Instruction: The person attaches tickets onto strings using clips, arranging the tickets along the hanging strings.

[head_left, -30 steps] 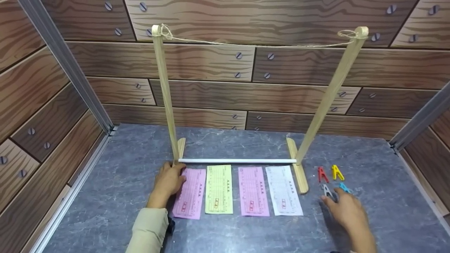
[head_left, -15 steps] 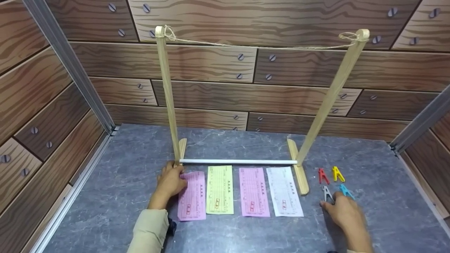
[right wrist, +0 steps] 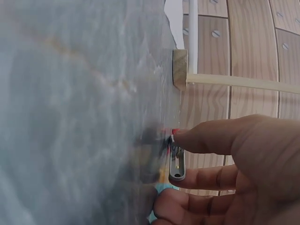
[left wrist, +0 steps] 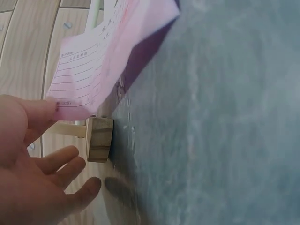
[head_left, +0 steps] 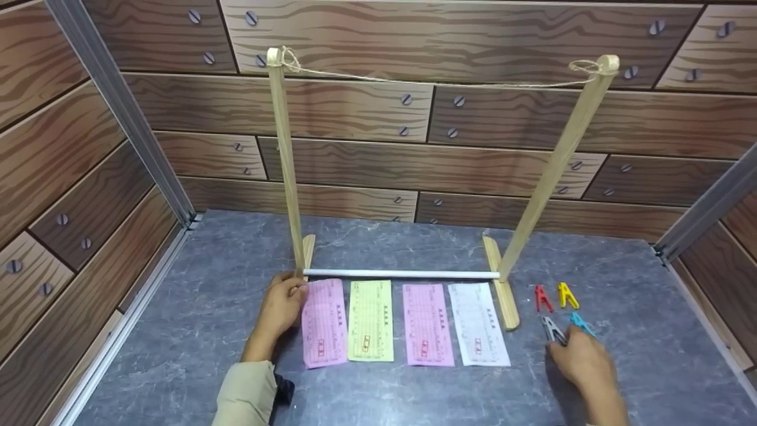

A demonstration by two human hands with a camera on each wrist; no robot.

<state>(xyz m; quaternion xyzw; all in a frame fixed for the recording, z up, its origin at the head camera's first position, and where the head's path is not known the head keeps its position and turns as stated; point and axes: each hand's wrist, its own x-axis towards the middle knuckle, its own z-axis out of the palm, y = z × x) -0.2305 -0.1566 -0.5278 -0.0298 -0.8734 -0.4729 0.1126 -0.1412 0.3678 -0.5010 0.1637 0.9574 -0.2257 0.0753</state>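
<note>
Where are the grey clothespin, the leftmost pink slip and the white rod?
grey clothespin (head_left: pixel 553 330), head view, middle of its body by the right hand's fingertips.
leftmost pink slip (head_left: pixel 324 331), head view, centre of the sheet.
white rod (head_left: pixel 402 274), head view, mid-length between the wooden posts.

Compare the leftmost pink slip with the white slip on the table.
The leftmost pink slip is pink, and the left hand lifts its left edge; the white slip is white, lies flat and untouched beside the stand's right foot. Both are long printed forms in one row.
</note>
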